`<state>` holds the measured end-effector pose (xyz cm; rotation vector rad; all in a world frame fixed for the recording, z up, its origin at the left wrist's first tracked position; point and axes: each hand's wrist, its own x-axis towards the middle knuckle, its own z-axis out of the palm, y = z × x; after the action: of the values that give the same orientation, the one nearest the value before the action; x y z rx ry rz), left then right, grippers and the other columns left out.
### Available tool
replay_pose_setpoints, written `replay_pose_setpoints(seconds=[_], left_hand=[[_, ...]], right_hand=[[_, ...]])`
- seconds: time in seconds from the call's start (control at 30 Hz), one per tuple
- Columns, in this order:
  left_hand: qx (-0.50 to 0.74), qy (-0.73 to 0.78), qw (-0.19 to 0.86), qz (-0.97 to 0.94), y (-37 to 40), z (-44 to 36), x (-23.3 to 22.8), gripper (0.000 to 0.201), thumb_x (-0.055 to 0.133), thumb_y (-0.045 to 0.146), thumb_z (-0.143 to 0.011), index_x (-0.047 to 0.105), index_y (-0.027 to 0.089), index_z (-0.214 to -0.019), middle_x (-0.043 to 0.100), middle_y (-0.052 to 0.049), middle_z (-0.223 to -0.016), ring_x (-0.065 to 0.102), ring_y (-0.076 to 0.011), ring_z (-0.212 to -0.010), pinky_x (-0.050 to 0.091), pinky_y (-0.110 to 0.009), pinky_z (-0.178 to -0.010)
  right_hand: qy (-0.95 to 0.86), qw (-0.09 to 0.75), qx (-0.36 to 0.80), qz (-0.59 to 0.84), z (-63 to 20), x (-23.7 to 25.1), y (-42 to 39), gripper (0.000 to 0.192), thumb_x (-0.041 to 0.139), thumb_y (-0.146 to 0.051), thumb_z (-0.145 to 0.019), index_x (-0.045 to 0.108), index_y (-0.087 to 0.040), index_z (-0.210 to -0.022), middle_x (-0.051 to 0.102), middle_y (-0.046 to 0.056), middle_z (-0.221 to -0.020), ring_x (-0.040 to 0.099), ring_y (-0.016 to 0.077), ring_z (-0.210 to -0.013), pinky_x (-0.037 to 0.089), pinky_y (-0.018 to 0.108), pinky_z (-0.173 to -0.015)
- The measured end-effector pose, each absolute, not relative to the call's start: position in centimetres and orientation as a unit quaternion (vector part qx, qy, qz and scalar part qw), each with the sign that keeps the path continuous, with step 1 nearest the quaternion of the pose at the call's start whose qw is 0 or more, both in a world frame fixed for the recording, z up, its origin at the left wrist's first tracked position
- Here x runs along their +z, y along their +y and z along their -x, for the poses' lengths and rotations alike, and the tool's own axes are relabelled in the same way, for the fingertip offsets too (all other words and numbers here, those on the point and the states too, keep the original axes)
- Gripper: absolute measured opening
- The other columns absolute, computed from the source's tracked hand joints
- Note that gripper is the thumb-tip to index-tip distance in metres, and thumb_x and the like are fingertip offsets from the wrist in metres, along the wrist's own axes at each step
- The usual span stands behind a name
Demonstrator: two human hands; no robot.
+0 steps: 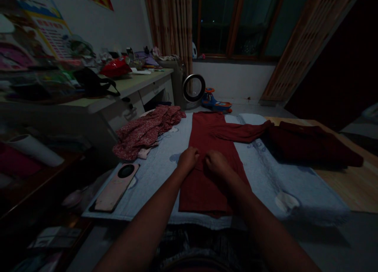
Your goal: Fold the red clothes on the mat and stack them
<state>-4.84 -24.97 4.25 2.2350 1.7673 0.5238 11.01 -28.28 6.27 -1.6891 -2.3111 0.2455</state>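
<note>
A dark red long-sleeved garment (208, 138) lies flat on a pale blue cloth (159, 165), one sleeve stretched out to the right. My left hand (187, 159) and my right hand (216, 163) rest side by side on the middle of the garment, fingers curled down onto the fabric. Whether they pinch the cloth or just press it I cannot tell in the dim light.
A crumpled red floral garment (147, 132) lies at the left. A darker red garment (313, 144) lies at the right on a wooden surface. A phone (116, 187) sits on the cloth's left edge. A cluttered desk (130, 87) stands at the left, a ring-shaped fan (193, 88) behind.
</note>
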Motion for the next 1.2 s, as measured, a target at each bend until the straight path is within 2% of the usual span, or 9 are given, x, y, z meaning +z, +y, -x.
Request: replay_pose_setpoints(seconds=[0.2, 0.4, 0.57, 0.73, 0.83, 0.9, 1.0, 1.07, 1.2], left_hand=[[0.176, 0.629, 0.165, -0.739, -23.6, 4.3, 3.5, 0.010, 0.065, 0.028, -0.080, 0.072, 0.023, -0.085, 0.073, -0.002, -0.091, 0.066, -0.0169, -0.084, 0.046, -0.025, -0.071], [0.166, 0.666, 0.147, -0.712, -23.4, 3.4, 3.0, 0.010, 0.061, 0.025, -0.081, 0.070, 0.022, -0.078, 0.072, -0.005, -0.087, 0.066, -0.0197, -0.083, 0.046, -0.027, -0.071], [0.222, 0.659, 0.145, -0.703, -23.2, 4.2, 2.3, 0.015, 0.050, 0.025, -0.090, 0.064, 0.021, -0.092, 0.069, -0.005, -0.099, 0.065, -0.0175, -0.090, 0.046, -0.027, -0.078], [0.317, 0.697, 0.194, -0.613, -22.8, 7.7, 2.4, 0.026, 0.033, 0.031, -0.097, 0.056, 0.021, -0.100, 0.067, -0.001, -0.085, 0.065, -0.0140, -0.073, 0.046, -0.025, -0.069], [0.277, 0.733, 0.109, -0.612, -23.2, 9.8, 2.8, 0.034, 0.028, 0.033, -0.099, 0.059, 0.020, -0.092, 0.067, -0.007, -0.088, 0.064, -0.0194, -0.085, 0.046, -0.030, -0.076], [0.254, 0.765, 0.031, -0.592, -23.6, 10.4, 3.2, 0.032, 0.033, 0.035, -0.097, 0.060, 0.018, -0.092, 0.065, -0.012, -0.100, 0.062, -0.0250, -0.097, 0.046, -0.037, -0.083], [0.280, 0.783, -0.079, -0.550, -24.5, 9.7, 3.7, 0.031, 0.051, 0.030, -0.088, 0.055, 0.017, -0.116, 0.051, -0.017, -0.133, 0.049, -0.0324, -0.122, 0.040, -0.048, -0.096], [0.291, 0.737, -0.094, -0.603, -25.0, 8.4, 3.8, 0.043, 0.053, 0.021, -0.086, 0.048, 0.017, -0.128, 0.041, -0.016, -0.145, 0.039, -0.0306, -0.133, 0.034, -0.048, -0.105], [0.210, 0.587, -0.016, -0.782, -26.0, 5.7, 2.6, 0.042, 0.039, 0.017, -0.092, 0.048, 0.016, -0.133, 0.042, -0.012, -0.149, 0.035, -0.0230, -0.138, 0.029, -0.042, -0.113]], right_hand=[[-0.772, 0.240, 0.101, 0.580, -11.6, 2.3, -26.7, 0.028, 0.043, -0.004, -0.077, 0.065, -0.015, -0.091, 0.064, 0.007, -0.096, 0.055, 0.0169, -0.090, 0.039, 0.025, -0.083], [-0.767, 0.267, 0.130, 0.569, -12.0, 1.8, -26.5, 0.030, 0.043, -0.004, -0.074, 0.065, -0.016, -0.090, 0.064, 0.007, -0.094, 0.056, 0.0174, -0.090, 0.040, 0.028, -0.084], [-0.770, 0.279, 0.137, 0.558, -12.0, 2.0, -26.7, 0.030, 0.043, -0.005, -0.074, 0.065, -0.017, -0.091, 0.064, 0.007, -0.096, 0.056, 0.0174, -0.091, 0.041, 0.028, -0.086], [-0.769, 0.278, 0.134, 0.559, -12.0, 1.9, -26.7, 0.027, 0.044, -0.005, -0.075, 0.064, -0.016, -0.090, 0.064, 0.007, -0.094, 0.056, 0.0178, -0.090, 0.041, 0.028, -0.085], [-0.779, 0.273, 0.119, 0.552, -12.0, 2.0, -26.8, 0.026, 0.045, -0.006, -0.077, 0.064, -0.016, -0.091, 0.064, 0.007, -0.094, 0.055, 0.0178, -0.091, 0.041, 0.027, -0.085], [-0.792, 0.260, 0.103, 0.544, -11.9, 2.1, -27.0, 0.025, 0.046, -0.007, -0.079, 0.064, -0.016, -0.093, 0.063, 0.007, -0.096, 0.054, 0.0180, -0.092, 0.040, 0.027, -0.086], [-0.811, 0.223, 0.076, 0.536, -11.7, 2.5, -27.5, 0.021, 0.048, -0.013, -0.085, 0.065, -0.018, -0.097, 0.061, 0.007, -0.100, 0.052, 0.0189, -0.095, 0.038, 0.029, -0.087], [-0.817, 0.196, 0.061, 0.540, -11.5, 2.9, -27.8, 0.018, 0.050, -0.020, -0.089, 0.065, -0.021, -0.099, 0.060, 0.007, -0.103, 0.051, 0.0196, -0.097, 0.037, 0.031, -0.087], [-0.816, 0.161, 0.027, 0.554, -11.1, 3.4, -28.3, 0.017, 0.052, -0.027, -0.091, 0.065, -0.023, -0.102, 0.059, 0.007, -0.107, 0.049, 0.0217, -0.098, 0.036, 0.034, -0.085]])
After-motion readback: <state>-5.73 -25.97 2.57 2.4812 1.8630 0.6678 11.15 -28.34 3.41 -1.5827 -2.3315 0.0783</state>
